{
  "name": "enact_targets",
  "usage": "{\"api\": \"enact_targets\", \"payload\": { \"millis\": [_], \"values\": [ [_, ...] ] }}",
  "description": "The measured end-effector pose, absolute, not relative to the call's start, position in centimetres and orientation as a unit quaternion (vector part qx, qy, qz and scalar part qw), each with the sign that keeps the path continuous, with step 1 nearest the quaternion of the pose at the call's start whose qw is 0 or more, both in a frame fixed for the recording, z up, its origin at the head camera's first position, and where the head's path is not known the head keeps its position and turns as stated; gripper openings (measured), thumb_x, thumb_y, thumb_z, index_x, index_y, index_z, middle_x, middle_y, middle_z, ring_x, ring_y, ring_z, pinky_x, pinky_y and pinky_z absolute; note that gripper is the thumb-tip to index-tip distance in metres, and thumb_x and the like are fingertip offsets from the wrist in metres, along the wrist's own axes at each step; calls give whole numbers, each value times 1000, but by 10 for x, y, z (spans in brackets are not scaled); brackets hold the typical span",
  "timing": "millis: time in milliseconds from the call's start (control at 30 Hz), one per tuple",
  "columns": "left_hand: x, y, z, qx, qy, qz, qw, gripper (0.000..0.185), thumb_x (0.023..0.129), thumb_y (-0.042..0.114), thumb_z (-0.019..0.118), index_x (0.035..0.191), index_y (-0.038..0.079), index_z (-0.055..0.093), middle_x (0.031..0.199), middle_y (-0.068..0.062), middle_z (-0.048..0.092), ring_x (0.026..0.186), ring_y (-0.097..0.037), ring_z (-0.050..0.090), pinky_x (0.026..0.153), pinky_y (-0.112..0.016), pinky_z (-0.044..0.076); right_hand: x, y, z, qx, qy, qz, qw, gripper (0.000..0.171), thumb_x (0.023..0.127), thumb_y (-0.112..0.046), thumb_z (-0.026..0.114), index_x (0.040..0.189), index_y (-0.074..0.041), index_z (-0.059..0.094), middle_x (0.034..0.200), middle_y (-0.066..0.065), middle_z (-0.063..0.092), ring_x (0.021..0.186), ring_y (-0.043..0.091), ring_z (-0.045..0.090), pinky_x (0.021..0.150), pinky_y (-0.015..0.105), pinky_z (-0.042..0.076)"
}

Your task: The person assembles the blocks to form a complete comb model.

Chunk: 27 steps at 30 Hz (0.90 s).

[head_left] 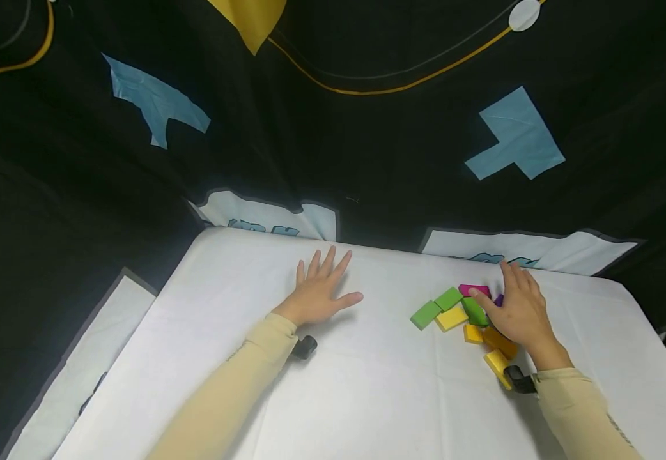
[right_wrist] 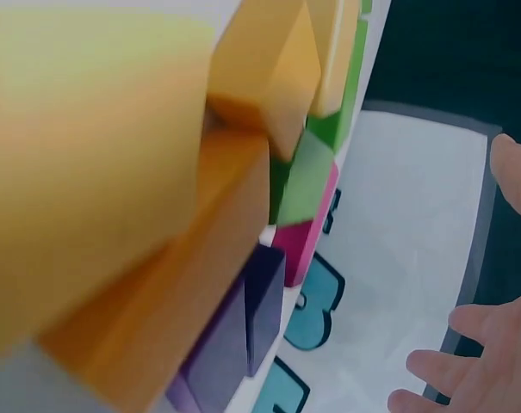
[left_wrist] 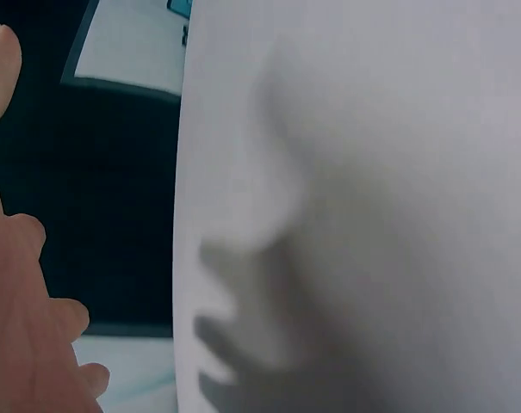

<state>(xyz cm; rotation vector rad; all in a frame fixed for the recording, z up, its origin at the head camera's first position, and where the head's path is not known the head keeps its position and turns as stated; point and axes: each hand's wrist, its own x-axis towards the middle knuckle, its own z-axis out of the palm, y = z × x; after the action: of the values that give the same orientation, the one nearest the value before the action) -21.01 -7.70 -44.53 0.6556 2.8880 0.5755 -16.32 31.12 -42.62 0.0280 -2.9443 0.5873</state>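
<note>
From the head view we see our right hand (head_left: 519, 313), fingers straight, resting on coloured blocks (head_left: 450, 313) at the table's (head_left: 367, 396) right. The right wrist view adds a purple block's (right_wrist: 234, 344) side. Our left hand (head_left: 317, 292) lies flat, fingers spread.

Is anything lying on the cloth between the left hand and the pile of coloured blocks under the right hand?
Nothing visible does. The left hand lies flat with spread fingers on the white cloth, and only bare cloth shows between it and the nearest green block. The right hand rests over the far side of the coloured blocks.
</note>
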Motion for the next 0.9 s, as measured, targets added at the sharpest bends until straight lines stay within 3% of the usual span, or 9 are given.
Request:
{"api": "enact_targets", "payload": {
  "millis": [633, 900],
  "values": [
    [-196, -20, -462, 267, 933, 221, 103, 85, 97, 71, 36, 163, 27, 7, 169, -9, 2, 153, -40, 0, 121, -62, 1, -169, 276, -439, -17, -977, 214, -2, 75, 97, -39, 62, 149, 8, 36, 150, 34, 37, 138, 55, 23, 110, 72, 23],
    [-191, 2, -465, 282, 924, 234, 111, 80, 100, 67, 36, 163, 25, 10, 169, -10, 6, 153, -39, 5, 122, -61, 6, -174, 265, -442, -11, -978, 210, -4, 65, 96, -36, 65, 140, 9, 50, 131, 29, 58, 129, 49, 38, 108, 67, 32]
  ]
}}
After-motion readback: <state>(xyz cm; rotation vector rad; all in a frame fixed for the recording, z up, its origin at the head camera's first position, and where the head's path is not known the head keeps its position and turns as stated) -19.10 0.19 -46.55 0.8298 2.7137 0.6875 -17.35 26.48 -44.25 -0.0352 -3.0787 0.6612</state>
